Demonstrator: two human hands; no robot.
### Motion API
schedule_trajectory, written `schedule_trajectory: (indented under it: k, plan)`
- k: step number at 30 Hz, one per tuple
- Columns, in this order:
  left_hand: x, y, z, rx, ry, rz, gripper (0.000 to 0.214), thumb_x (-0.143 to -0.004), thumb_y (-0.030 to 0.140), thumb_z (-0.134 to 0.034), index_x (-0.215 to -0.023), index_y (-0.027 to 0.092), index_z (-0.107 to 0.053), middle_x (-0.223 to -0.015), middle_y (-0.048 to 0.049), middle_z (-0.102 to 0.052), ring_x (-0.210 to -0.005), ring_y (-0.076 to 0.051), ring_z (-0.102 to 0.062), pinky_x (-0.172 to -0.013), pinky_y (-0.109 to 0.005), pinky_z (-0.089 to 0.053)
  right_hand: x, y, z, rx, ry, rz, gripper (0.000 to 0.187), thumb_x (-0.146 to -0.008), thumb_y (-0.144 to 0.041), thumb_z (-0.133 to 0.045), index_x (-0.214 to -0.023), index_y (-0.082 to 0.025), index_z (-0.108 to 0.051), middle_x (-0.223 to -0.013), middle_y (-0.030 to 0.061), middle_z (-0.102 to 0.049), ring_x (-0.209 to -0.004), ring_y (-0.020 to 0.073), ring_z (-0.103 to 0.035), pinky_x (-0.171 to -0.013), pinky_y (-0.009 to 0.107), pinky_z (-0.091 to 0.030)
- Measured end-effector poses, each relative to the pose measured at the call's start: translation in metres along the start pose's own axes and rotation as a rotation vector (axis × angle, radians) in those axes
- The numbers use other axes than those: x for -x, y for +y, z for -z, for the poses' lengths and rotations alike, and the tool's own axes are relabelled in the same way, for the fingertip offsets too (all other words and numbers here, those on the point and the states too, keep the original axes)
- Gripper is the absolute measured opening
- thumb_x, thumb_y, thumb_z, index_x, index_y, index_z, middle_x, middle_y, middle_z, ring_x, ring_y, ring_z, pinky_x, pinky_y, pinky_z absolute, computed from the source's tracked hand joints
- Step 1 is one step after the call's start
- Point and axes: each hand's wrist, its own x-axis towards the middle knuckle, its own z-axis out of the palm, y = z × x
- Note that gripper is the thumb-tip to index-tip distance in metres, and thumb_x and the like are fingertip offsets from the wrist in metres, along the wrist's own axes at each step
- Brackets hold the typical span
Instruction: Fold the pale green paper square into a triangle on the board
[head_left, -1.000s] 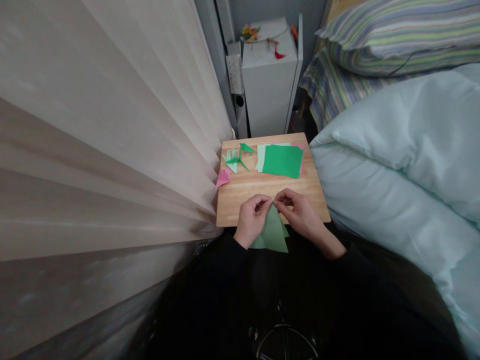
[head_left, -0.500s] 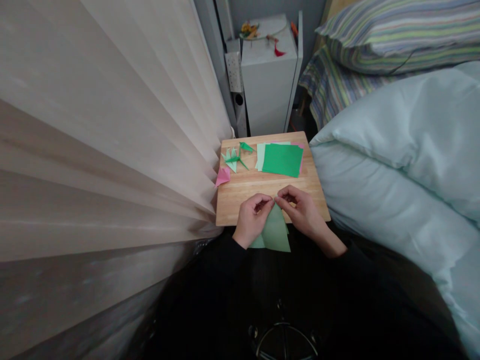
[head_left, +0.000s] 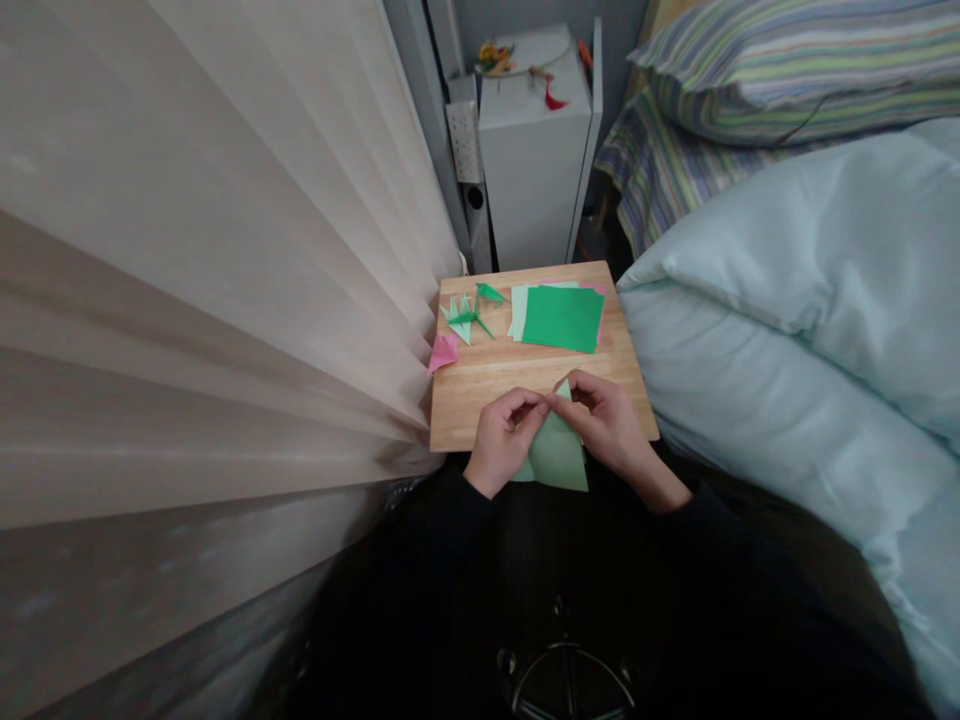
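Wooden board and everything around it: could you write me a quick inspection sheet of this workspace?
Surface: small wooden board.
Job's things: light green folded paper, pinched at its tip by both hands.
Clutter: dark green sheets, folded green cranes, pink folded piece.
Hands: left hand and right hand shut on the paper.
Cables: dark cable on striped pillow.
Surroundings: curtain, white cabinet, pale blue duvet.

I see everything through one camera on my head, looking forward and steeply down past my lap. My left hand [head_left: 504,438] and right hand [head_left: 609,424] sit near the middle of the view, fairly close below me. The wooden board [head_left: 480,385] lies just beyond them, the curtain [head_left: 195,300] fills the left, the bedding [head_left: 795,300] the right.
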Motion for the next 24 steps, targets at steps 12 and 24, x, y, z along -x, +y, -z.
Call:
schedule_trajectory:
  k: [12, 24]
  plan:
    - [-0.003, 0.003, 0.002, -0.029, -0.044, -0.004, 0.020, -0.089, 0.033, -0.068, -0.079, 0.016, -0.069, -0.074, -0.0014, -0.066, -0.067, -0.013, -0.055, -0.065, -0.027, -0.042, 0.002, 0.009, -0.006, -0.082, 0.197, -0.080, 0.043, -0.075, -0.045, -0.083, -0.060, -0.022, -0.051, -0.056, -0.0060, -0.043, -0.053, 0.0098, -0.036, -0.052, 0.029, -0.027]
    - [-0.001, -0.004, 0.003, -0.116, -0.051, 0.047, 0.016, -0.089, 0.028, -0.065, -0.079, 0.016, -0.069, -0.078, -0.0032, -0.068, -0.072, -0.015, -0.059, -0.069, -0.028, -0.044, -0.015, 0.008, 0.031, -0.233, 0.271, -0.148, 0.026, -0.070, -0.041, -0.089, -0.080, -0.022, -0.074, -0.078, 0.0000, -0.069, -0.072, 0.0141, -0.060, -0.072, 0.030, -0.051]
